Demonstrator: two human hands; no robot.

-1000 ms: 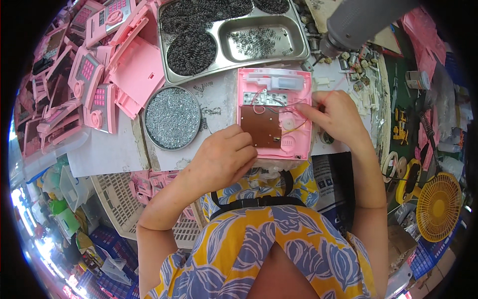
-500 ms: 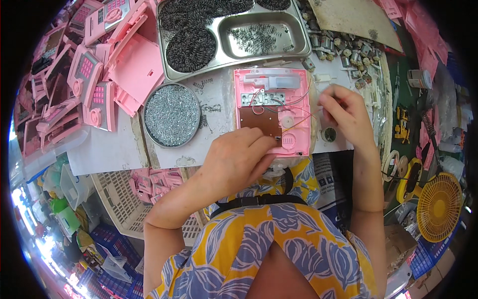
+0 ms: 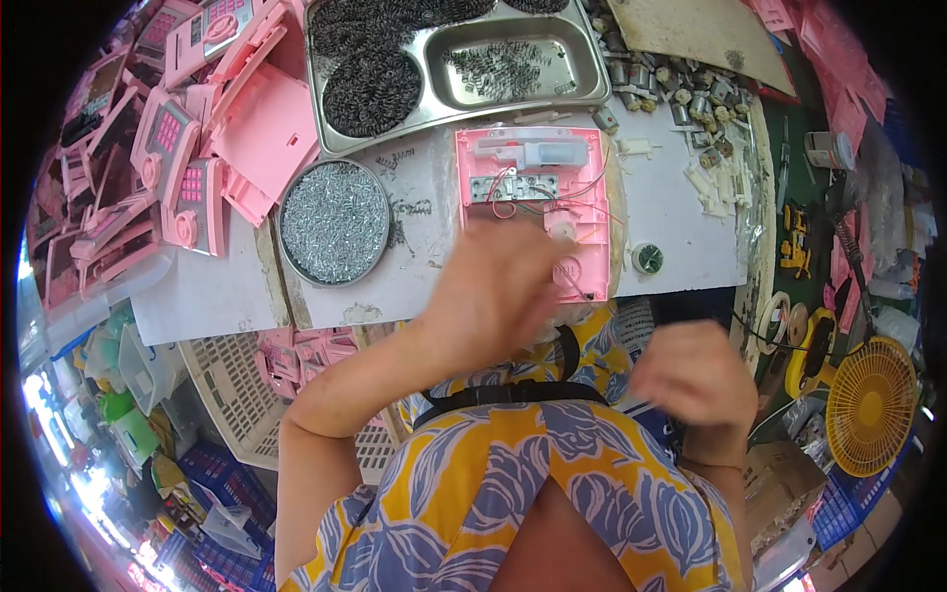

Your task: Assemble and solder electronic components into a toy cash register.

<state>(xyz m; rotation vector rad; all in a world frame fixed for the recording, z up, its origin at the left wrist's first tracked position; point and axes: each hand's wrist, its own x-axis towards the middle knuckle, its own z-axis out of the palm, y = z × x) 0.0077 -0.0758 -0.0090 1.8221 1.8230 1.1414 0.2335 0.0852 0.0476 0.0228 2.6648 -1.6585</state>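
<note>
A pink plastic housing panel (image 3: 600, 212) lies on the table in front of me. A metal strip (image 3: 483, 189), a pale translucent part (image 3: 555, 154) and several thin wires (image 3: 589, 193) sit inside it. My left hand (image 3: 498, 291) is over the panel's lower left part and hides what lies there. Its fingers are bent and smeared by motion, so I cannot see if they hold anything. My right hand (image 3: 695, 375) is off the table's front edge, right of the panel, curled and blurred. What it may hold is hidden.
A round dish (image 3: 333, 283) of small silvery screws stands left of the panel. Behind is a steel tray (image 3: 473, 113) of dark springs. Small motors (image 3: 705, 109) and white parts (image 3: 725, 183) lie right, near a little round green-filled container (image 3: 647, 259). Pink housings (image 3: 182, 138) pile up left.
My right hand has drawn back from beside the panel to below the table's front edge. My left hand has lifted and shifted right, now covering the brown board that showed before.
</note>
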